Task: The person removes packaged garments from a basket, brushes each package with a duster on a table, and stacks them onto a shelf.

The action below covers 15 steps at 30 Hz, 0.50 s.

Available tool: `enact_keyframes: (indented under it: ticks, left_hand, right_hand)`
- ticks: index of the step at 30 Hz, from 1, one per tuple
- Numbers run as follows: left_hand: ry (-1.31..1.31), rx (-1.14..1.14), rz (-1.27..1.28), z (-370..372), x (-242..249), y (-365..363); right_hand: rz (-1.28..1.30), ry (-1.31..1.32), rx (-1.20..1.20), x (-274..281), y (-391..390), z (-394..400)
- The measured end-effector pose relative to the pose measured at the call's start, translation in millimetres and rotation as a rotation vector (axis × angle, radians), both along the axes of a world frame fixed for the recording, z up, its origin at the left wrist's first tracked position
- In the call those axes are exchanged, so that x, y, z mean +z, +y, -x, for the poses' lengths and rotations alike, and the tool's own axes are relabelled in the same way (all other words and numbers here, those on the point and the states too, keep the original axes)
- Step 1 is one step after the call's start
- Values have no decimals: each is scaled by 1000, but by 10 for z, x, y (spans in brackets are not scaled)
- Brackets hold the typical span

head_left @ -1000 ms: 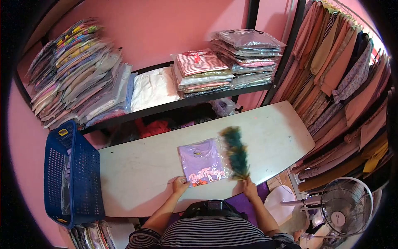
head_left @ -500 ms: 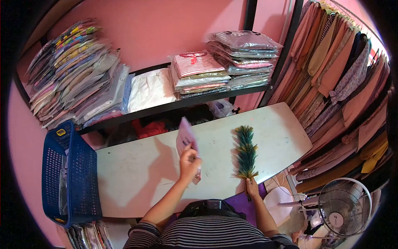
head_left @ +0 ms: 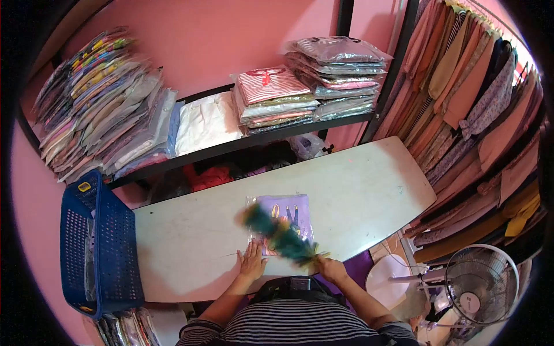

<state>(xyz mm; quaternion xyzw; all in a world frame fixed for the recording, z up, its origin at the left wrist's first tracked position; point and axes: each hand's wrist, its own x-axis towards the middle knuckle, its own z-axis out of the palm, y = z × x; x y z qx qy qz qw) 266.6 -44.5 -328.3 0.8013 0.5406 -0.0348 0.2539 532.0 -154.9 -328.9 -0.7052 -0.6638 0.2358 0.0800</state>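
Note:
A folded purple garment in a clear plastic bag (head_left: 300,203) lies flat on the white table (head_left: 190,248), with a printed figure on its front. My left hand (head_left: 252,262) is spread flat at the bag's near left corner, fingertips on its edge. The handle of a green feather duster (head_left: 288,239) is gripped in my right hand (head_left: 329,267). Its feathers, blurred by motion, slant up and left across the bag and cover part of the print.
At the table's left end stands a blue plastic basket (head_left: 104,248). Bagged folded clothes (head_left: 109,109) are stacked on the black shelf (head_left: 213,149) behind. Hanging clothes (head_left: 467,121) line the right side, above a standing fan (head_left: 470,300).
The bagged garment, held upright in my left hand before, now lies on the table, and that hand has opened. My right hand has swung the duster left from the table over the bag.

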Motion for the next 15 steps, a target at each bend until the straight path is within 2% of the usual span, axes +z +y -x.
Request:
enact_keyframes:
  ticks: [4, 6, 8, 10, 14, 15]
  left_hand:
    - [67, -56, -56, 49, 24, 13]
    - [59, -45, -38, 56, 33, 0]
    - [37, -41, -73, 51, 9, -5]
    - [37, -37, -87, 54, -32, -16]
    - [13, -22, -94, 52, -73, 10]
    - [1, -13, -155, 37, -20, 2]
  right_hand:
    - [-63, -112, -123, -6, 76, -28]
    - [17, -102, -342, 108, 176, -84]
    - [-61, -104, -328, -1, 124, -97]
    - [-34, -121, -45, 26, -12, -32]
    - [31, -136, 35, 80, -165, -137]
    - [3, -199, -94, 4, -112, -250]
